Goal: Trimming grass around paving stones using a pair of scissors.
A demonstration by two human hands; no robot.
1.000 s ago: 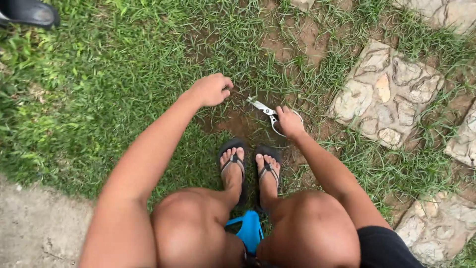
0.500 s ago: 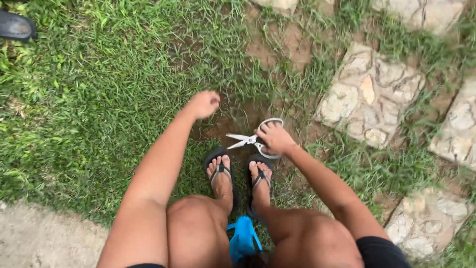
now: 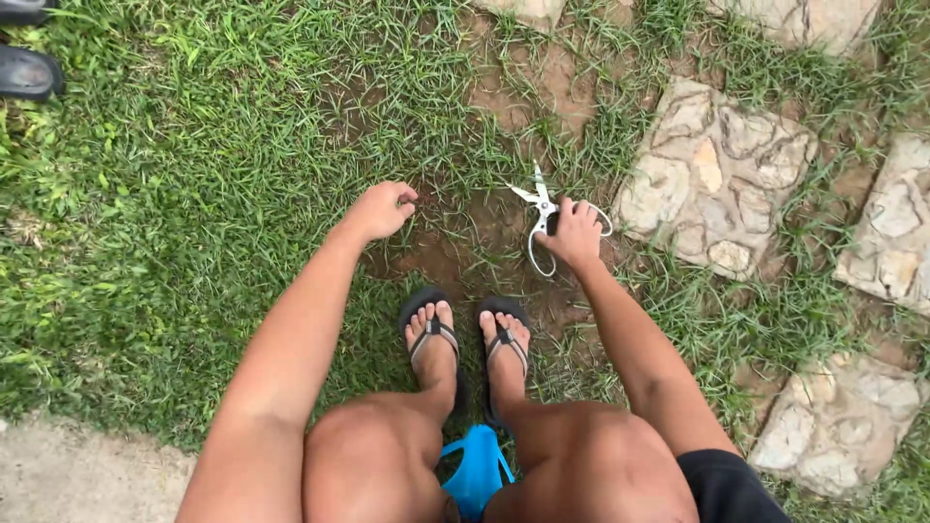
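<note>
I squat over a bare patch of soil (image 3: 465, 242) in the grass. My right hand (image 3: 573, 233) grips a pair of white-handled scissors (image 3: 540, 208), blades open and pointing away from me toward the grass tufts. My left hand (image 3: 380, 210) is closed into a loose fist at the left edge of the bare patch, pinching at grass blades; whether it holds any is too small to tell. Both my feet wear black flip-flops (image 3: 433, 334) just behind the patch.
Flat paving stones (image 3: 717, 174) lie to the right, with more at the far right (image 3: 886, 242) and lower right (image 3: 838, 426). Thick grass (image 3: 194, 194) spreads left. Dark footwear (image 3: 29, 70) sits top left. A blue stool (image 3: 477, 470) is under me. A concrete strip (image 3: 77, 475) runs lower left.
My right hand swung the scissors from pointing left near my feet to pointing forward, farther from me. My left hand stayed at the patch's left edge.
</note>
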